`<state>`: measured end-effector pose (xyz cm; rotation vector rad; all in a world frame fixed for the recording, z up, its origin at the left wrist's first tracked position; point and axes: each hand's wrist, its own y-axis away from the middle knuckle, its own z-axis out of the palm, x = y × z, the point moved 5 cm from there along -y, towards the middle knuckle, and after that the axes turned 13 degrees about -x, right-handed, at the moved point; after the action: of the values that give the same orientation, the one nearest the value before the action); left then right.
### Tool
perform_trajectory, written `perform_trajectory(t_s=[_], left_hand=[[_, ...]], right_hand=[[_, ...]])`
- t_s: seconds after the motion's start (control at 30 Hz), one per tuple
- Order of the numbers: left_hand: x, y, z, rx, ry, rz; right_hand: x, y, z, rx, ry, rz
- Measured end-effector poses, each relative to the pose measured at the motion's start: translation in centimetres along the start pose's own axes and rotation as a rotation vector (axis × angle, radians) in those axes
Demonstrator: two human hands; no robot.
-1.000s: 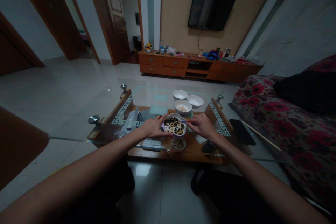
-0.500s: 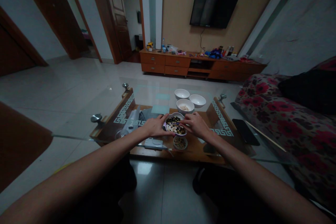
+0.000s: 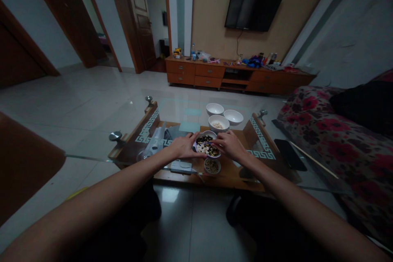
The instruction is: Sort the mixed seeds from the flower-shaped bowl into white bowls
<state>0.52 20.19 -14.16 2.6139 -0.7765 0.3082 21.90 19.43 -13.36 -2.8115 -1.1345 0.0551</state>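
My left hand (image 3: 186, 147) is closed on the left rim of a white bowl (image 3: 218, 155) with a scalloped edge, thumb on the near side. Dark, yellowish and pale beans or seeds (image 3: 206, 146) lie mixed in it. Over the right side of this bowl, the fingers of my right hand (image 3: 226, 143) pinch something thin and purplish, too small to name, reaching among the beans. A smaller bowl (image 3: 212, 166) of mixed beans is just on the near side. Beyond my hands, a white bowl (image 3: 219, 123) holds some pale pieces.
Two more white bowls (image 3: 215, 109) (image 3: 233, 117) stand farther back on the glass table (image 3: 172, 110). On the right lie a black phone (image 3: 290, 154) and a thin wooden stick (image 3: 313, 159). A flowered sofa (image 3: 346, 139) borders the table's right side.
The view has shifted slightly. My left hand keeps its grip on the bowl, and my right hand stays pinched over it with little visible movement.
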Motion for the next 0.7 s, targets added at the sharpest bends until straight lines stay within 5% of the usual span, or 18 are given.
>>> perform_trajectory(t_s=[0.7], left_hand=[[-0.4,-0.1,0.3,0.016,-0.044,-0.008]], right_hand=[[0.0,0.4,0.0,0.075,-0.112,0.041]])
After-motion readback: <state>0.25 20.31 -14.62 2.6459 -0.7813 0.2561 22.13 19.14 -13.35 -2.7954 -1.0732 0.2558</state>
